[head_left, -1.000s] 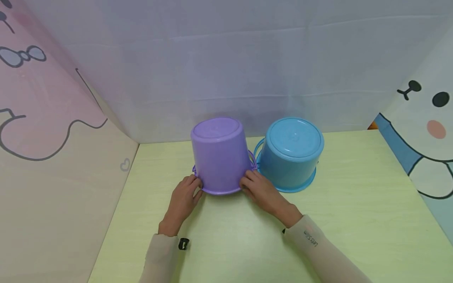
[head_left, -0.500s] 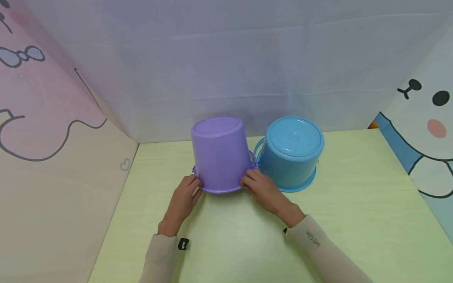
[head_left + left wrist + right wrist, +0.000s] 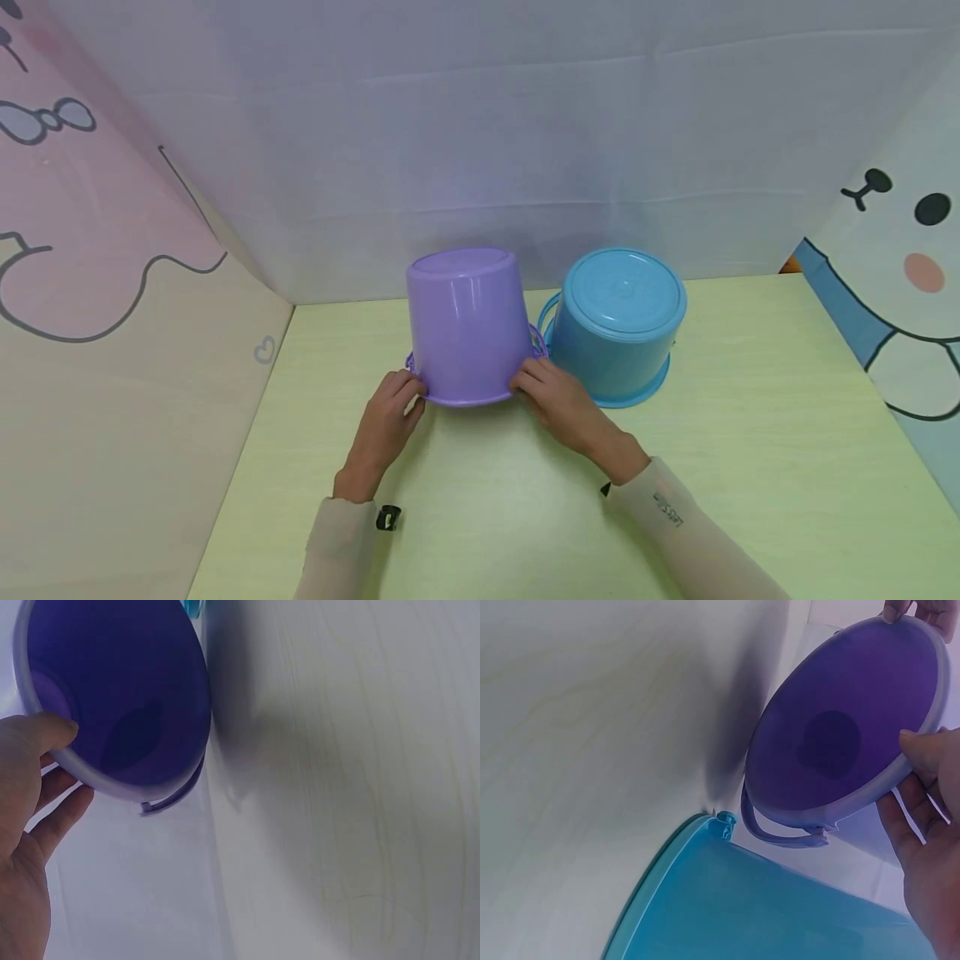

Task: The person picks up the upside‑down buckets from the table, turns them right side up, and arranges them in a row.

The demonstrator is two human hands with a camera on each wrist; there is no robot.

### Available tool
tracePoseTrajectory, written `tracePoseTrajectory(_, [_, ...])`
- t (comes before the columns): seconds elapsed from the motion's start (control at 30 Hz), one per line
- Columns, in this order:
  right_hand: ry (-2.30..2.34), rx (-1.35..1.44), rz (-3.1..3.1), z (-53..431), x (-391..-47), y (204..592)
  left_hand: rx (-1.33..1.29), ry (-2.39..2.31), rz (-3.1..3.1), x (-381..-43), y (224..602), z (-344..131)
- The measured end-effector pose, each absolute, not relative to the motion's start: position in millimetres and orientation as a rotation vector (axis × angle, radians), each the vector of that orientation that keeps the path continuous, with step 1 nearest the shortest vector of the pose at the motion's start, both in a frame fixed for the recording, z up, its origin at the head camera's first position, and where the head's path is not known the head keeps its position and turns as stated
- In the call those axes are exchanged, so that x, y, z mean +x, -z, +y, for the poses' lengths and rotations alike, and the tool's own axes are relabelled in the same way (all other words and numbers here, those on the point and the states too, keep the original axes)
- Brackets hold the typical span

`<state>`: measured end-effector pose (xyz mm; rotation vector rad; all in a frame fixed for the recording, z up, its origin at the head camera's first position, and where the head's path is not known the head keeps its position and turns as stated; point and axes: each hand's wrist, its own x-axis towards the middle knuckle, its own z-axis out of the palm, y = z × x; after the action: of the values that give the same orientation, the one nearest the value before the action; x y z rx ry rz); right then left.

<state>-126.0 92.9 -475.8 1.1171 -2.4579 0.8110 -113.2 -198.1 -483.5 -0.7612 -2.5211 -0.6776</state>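
A purple bucket (image 3: 468,333) is upside down and tilted, its near rim raised off the table while the far side stays low. My left hand (image 3: 388,417) pinches the rim at its near left; in the left wrist view the thumb lies inside the rim and the fingers outside. On the near right, my right hand (image 3: 558,408) pinches the same rim, thumb inside. Both wrist views look into the bucket's dark, bare inside (image 3: 847,712). Its purple handle (image 3: 780,836) hangs by the rim. Just right of it, a blue bucket (image 3: 622,333) stands upside down.
The pale wooden table (image 3: 750,433) reaches forward to a whitish cloth wall (image 3: 487,125). Side panels with cartoon drawings stand at left (image 3: 112,333) and right. The blue bucket's handle (image 3: 550,308) sticks out toward the purple bucket, close to my right hand.
The purple bucket's near rim has risen slightly, tipping the bucket a little more away from me. Both hands keep their grip on it. The blue bucket has not moved.
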Motion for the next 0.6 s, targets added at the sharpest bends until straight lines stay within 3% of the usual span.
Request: tracePoseTrajectory(0.6, [-0.854, 1.086, -2.413, 97, -122, 465, -0.756, 0.764, -2.426, -112, 476, -195])
